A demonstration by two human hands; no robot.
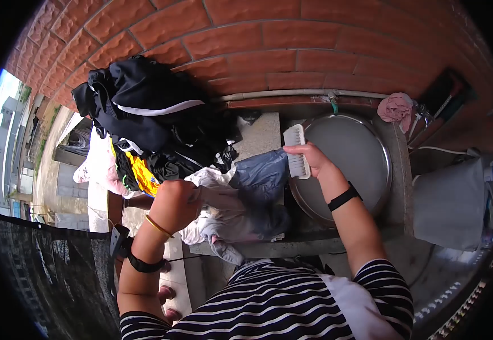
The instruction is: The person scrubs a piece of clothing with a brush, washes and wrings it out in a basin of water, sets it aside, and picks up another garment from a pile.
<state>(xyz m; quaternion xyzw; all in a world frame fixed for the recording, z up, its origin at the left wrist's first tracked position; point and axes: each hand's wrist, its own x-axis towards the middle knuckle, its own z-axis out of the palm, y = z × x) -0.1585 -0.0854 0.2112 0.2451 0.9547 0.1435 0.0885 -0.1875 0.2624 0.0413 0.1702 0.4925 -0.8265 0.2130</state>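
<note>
My right hand (312, 159) is closed around a white scrub brush (295, 136), its pale bristles turned up towards me. The brush is above the left rim of a big round metal basin (387, 164). Left of it, a blue-grey cloth (260, 173) lies on the ledge, joined or bunched up with a white and grey garment (221, 198). My left hand (178, 201) is curled into a fist at the left edge of this garment. Its fingertips are hidden, so I cannot make out what it grips.
A tall heap of dark clothes (150, 113) stands at the back left, with a yellow garment (143, 170) below. Behind runs a brick wall (291, 37) with a pipe (291, 92) and a green tap (333, 105). A pink cloth (396, 109) and grey container (449, 204) are at right.
</note>
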